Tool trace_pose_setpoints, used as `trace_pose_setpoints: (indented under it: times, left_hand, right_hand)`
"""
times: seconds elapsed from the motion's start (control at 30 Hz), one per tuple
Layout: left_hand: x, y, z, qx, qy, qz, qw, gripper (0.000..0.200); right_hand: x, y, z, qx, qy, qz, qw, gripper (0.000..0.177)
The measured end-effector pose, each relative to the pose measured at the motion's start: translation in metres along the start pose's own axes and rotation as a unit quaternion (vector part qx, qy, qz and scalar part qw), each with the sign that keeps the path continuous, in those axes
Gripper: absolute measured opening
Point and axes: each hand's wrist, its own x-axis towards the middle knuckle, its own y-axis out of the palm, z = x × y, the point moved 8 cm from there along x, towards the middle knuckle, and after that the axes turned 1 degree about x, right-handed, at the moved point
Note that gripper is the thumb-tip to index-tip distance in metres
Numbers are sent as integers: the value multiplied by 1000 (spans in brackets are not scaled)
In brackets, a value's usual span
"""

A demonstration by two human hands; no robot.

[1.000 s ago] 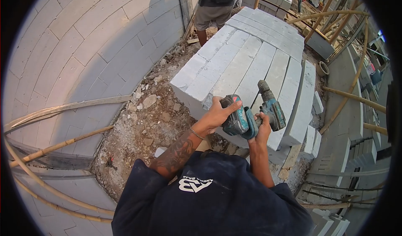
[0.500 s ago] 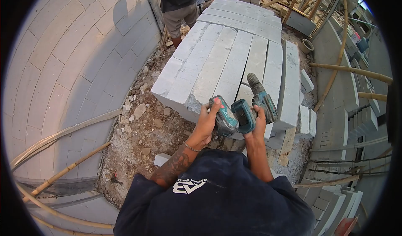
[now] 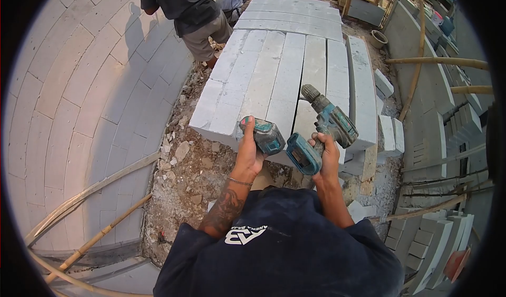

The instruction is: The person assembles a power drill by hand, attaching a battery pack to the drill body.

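Note:
My left hand is closed around a dusty teal and black battery pack. In my right hand is the handle of a cordless drill, whose chuck points up and to the left. The drill's hollow battery base faces the battery pack, with a small gap between the two. Both hands are held in front of my body, over the near edge of a stack of pale concrete blocks.
To the left rises a block wall, with bamboo poles near its lower end. Rubble covers the ground beside the stack. Two people are at the far left of the stack. A round pot stands at the far right.
The battery pack and the drill's base, close together before, have come apart. My left hand has shifted left with the pack, and the drill has tilted. More of the person at the back shows.

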Motion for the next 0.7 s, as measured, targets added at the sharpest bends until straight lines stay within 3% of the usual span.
trace_pose_setpoints:
  times: [0.1, 0.17, 0.27, 0.47, 0.7]
  left_hand:
    - [1, -3, 1, 49, 7, -21, 999, 48]
    - [6, -6, 2, 96, 34, -34, 994, 75]
    - [-5, 1, -7, 122, 89, -61, 987, 83]
    - [-1, -4, -10, 117, 117, -37, 986, 70]
    - [-15, 6, -26, 165, 180, -22, 969, 69]
  right_hand:
    - [-1, 1, 4, -1, -13, -4, 1000, 15]
    - [-2, 2, 7, -17, -29, -11, 999, 9]
    - [1, -4, 6, -20, -35, -15, 999, 8]
    - [8, -10, 1, -27, -40, -17, 999, 8]
    - [6, -6, -5, -42, -39, -34, 998, 8]
